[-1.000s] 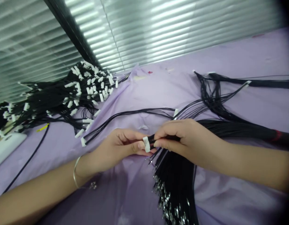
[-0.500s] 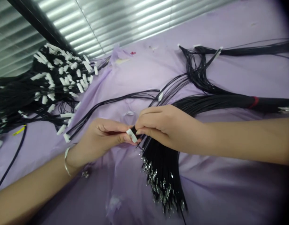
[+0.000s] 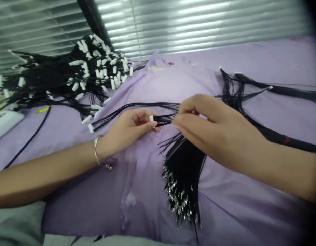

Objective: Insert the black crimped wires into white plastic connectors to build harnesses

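My left hand [image 3: 133, 128], with a bracelet at the wrist, pinches black wires [image 3: 164, 119] just behind a small white connector [image 3: 151, 118]. To its right my right hand [image 3: 206, 123] has its fingers closed around the same wires, a short way along from the connector. Below the right hand fans out a thick bundle of loose black wires [image 3: 184, 164] with shiny metal terminals [image 3: 177, 198] on their ends. Another white connector [image 3: 91, 128] with its wires lies behind my left wrist.
Many black cables with white connectors [image 3: 104, 71] are heaped at the back left. A white object [image 3: 6, 123] and a black cord with a yellow tag [image 3: 42, 109] lie at the left. More wire bundles [image 3: 288, 92] stretch off to the right over the purple cloth [image 3: 250, 205].
My hands have drawn apart, the right one sliding along the wires away from the connector, so a stretch of wire now shows between them. The view has tilted and shifted.
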Action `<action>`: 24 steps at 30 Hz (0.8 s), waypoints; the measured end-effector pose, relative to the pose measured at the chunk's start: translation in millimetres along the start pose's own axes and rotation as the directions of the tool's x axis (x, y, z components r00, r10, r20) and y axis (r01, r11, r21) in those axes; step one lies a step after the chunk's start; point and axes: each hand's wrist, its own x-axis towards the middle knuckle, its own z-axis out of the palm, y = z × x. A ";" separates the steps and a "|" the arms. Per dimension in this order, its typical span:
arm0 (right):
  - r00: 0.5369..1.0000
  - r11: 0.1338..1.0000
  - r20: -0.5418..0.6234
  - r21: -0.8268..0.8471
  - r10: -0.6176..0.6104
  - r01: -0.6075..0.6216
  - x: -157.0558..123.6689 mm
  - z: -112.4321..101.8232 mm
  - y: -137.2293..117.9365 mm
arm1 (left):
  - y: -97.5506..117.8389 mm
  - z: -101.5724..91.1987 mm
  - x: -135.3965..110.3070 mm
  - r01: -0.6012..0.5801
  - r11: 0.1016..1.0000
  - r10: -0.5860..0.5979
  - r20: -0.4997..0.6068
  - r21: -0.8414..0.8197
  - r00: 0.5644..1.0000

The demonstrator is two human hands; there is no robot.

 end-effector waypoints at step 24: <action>0.929 0.932 0.234 0.293 -0.286 0.214 -37.6 -25.9 -27.1 | 4.3 -0.9 -2.3 0.009 0.985 -0.010 -0.004 -0.171 1.000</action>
